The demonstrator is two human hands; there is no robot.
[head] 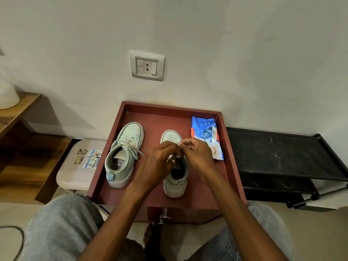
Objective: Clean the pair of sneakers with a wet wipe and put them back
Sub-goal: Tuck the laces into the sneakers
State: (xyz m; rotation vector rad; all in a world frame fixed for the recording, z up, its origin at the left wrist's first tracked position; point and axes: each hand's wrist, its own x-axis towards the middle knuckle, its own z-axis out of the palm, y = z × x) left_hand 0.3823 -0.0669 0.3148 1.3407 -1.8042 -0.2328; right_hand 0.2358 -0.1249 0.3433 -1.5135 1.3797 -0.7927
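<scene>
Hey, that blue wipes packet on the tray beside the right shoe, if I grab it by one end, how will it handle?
Probably floppy: the wipes packet looks like soft, crumpled film, so it should sag from one end. Likely light, as it lies fairly flat on the tray. Its opened middle may let wipes slip out.

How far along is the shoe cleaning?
Done: the wipe pack lies open on the red tray. In hand: the left hand and right hand pinch a small white thing over the right sneaker; lace or wipe, I cannot tell. Left: the left sneaker lies untouched, and neither looks put back.
</scene>
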